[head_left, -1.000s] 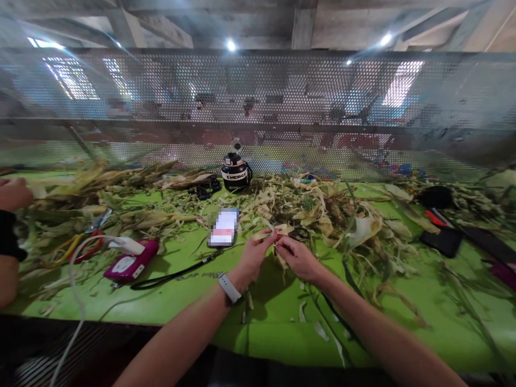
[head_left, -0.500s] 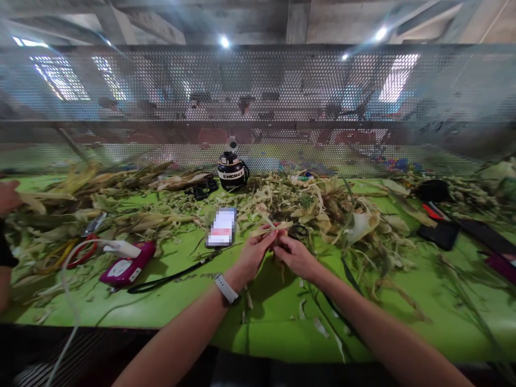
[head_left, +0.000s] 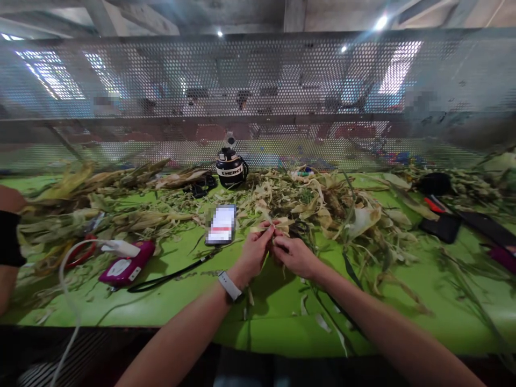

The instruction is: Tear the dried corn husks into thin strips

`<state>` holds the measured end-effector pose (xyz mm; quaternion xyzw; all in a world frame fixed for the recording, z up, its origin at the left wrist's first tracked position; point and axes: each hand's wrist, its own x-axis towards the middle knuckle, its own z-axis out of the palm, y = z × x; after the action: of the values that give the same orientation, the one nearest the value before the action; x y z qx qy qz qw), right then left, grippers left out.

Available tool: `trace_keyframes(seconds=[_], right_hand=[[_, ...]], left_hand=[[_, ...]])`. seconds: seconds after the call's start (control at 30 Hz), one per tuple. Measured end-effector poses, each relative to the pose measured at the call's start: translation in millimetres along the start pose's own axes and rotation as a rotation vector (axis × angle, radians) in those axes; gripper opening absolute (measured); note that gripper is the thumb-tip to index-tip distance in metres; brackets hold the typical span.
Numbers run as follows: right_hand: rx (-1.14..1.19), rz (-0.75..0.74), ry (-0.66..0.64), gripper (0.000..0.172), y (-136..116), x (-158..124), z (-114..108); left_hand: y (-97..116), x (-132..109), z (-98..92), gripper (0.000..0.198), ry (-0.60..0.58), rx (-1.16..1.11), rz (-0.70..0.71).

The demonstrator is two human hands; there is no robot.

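Fingertips of both hands meet over the green tabletop (head_left: 274,317), in front of a heap of dry leaf strips (head_left: 330,207). My left hand (head_left: 257,250), with a pale watch on its wrist, pinches a thin pale leaf strip (head_left: 278,230). Close against it, my right hand (head_left: 295,255) is closed with bent fingers on the same strip; its fingertips are partly hidden. A phone (head_left: 221,224) with a lit screen lies left of the hands, its black strap trailing toward the front left.
A black jar (head_left: 230,169) stands at the back centre. On the left are a magenta power bank (head_left: 127,264) with a white cable, red-handled scissors (head_left: 83,252) and another person's arm (head_left: 10,242). Dark phones (head_left: 441,227) lie right. A perforated metal screen (head_left: 258,80) rises behind.
My hands stay together, with the fingers slightly shifted around the strip. The other person's arm at the left has moved, and its hand is out of view. The camera view has shifted slightly.
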<state>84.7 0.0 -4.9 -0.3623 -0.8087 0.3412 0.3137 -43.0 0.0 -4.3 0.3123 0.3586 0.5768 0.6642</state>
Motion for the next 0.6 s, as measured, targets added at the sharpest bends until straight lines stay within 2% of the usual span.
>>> trace_keyframes(seconds=[0.07,0.13,0.2,0.3,0.4,0.5,0.6], right_hand=[[0.039,0.026,-0.001,0.033,-2.2,-0.4,-4.3],[0.176,0.119,-0.043,0.038,-2.8,-0.2,-10.3],[0.381,0.257,-0.067,0.043,-1.2,1.2,-15.7],[0.577,0.374,0.06,0.047,3.4,5.6,-18.5],[0.697,0.323,0.181,0.041,6.5,10.3,-16.2],[0.723,0.278,0.201,0.039,6.4,11.8,-12.6],[0.694,0.247,0.183,0.036,4.9,10.3,-7.8]], left_hand=[[5.3,2.3,-0.9,0.026,-0.04,-0.1,-0.046],[12.2,3.9,-3.5,0.012,-0.105,-0.206,-0.132],[18.2,3.6,-6.8,0.019,-0.166,-0.308,-0.218],[21.5,-0.1,-10.9,0.027,-0.255,-0.421,-0.316],[19.3,-3.5,-12.6,0.025,-0.324,-0.463,-0.365],[15.1,-2.8,-13.0,0.015,-0.291,-0.433,-0.337],[10.3,1.9,-12.9,0.007,-0.176,-0.364,-0.241]])
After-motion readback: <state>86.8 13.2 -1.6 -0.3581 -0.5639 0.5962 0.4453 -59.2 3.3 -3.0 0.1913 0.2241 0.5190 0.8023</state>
